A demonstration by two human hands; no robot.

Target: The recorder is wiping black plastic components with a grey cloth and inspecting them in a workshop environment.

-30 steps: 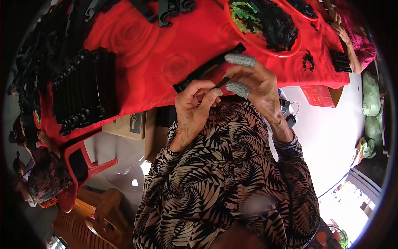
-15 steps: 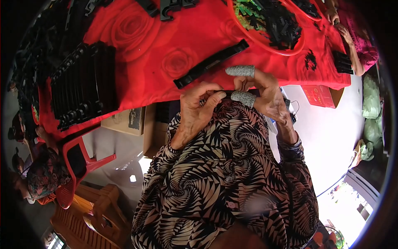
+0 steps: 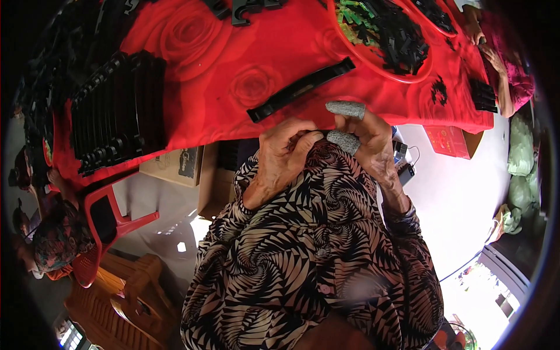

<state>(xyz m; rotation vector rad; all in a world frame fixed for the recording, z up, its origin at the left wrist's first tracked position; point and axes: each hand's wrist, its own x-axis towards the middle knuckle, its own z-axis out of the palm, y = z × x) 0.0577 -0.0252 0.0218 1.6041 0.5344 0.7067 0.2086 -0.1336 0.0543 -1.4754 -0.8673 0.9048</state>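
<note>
Just off the table's near edge, my left hand [image 3: 283, 153] is closed, thumb and fingers pinched together. A small dark thing seems to show at its fingertips, too hidden to name. Close to its right is my right hand [image 3: 373, 143], with grey knitted covers on thumb and index finger. These two fingers stand apart, and the thumb tip points toward my left hand; the other fingers are partly curled and I see nothing held. Beyond both hands, a long, slightly curved black plastic bar [image 3: 300, 89] lies slantwise on the red rose-patterned tablecloth [image 3: 204, 114], untouched.
A row of similar black parts [image 3: 119, 111] stands at left. A red-rimmed basin [image 3: 402, 79] holds small black and green pieces. Small black bits [image 3: 438, 91] lie right of it. Cardboard boxes [image 3: 172, 167] and a red chair [image 3: 119, 219] stand below. Other people sit at both sides.
My right hand's index finger and thumb have shifted slightly, with the index finger a little lower. My left hand stays pinched in nearly the same place. The whole view has shifted slightly.
</note>
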